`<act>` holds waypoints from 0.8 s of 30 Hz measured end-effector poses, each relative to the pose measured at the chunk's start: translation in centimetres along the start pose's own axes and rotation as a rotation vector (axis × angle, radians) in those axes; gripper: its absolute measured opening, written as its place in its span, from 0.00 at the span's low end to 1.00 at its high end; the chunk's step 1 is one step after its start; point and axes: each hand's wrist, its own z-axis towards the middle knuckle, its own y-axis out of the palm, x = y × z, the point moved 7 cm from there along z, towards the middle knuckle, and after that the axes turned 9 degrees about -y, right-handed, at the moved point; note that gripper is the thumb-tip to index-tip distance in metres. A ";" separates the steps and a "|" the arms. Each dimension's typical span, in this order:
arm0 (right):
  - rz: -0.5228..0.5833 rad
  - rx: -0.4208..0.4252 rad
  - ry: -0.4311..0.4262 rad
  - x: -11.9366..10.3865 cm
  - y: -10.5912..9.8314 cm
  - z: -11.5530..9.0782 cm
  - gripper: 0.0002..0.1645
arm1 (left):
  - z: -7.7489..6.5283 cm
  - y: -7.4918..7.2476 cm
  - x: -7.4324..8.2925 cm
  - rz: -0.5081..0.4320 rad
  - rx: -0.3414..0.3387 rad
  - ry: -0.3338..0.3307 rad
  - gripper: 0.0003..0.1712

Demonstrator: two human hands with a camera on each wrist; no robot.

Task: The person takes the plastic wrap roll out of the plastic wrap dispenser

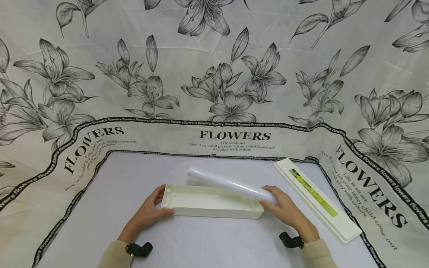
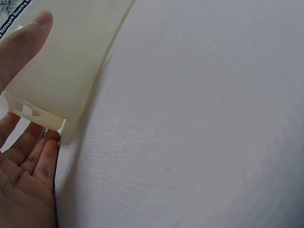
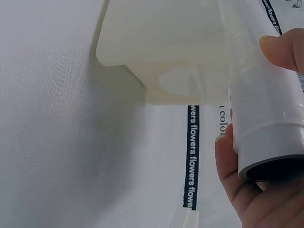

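Observation:
A long cream plastic box (image 1: 211,213), open at the top, stands in the middle of the white table. My left hand (image 1: 155,206) grips its left end, thumb on the front wall and fingers behind the end, as the left wrist view also shows with the box wall (image 2: 76,57). In my right hand (image 1: 281,206) is a roll of clear plastic wrap (image 1: 228,183), held by its right end between thumb and fingers. The roll slants over the box's back edge, its left end raised. In the right wrist view the roll (image 3: 266,104) shows a dark hollow core.
On the right lies a long cream lid (image 1: 318,201) with a green and yellow label, slanting across the table edge band. The white tabletop (image 1: 218,242) meets a flower-printed cloth (image 1: 234,141) with black lettered borders behind and at both sides.

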 end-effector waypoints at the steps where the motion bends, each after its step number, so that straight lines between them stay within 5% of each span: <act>1: -0.004 0.007 -0.001 0.1 -0.1 -0.1 0.26 | 0.0 0.0 0.0 -0.001 0.000 -0.002 0.60; 24: -0.076 0.075 0.068 2.1 -1.6 -1.6 0.28 | -0.2 0.1 0.5 -0.015 -0.006 0.010 0.60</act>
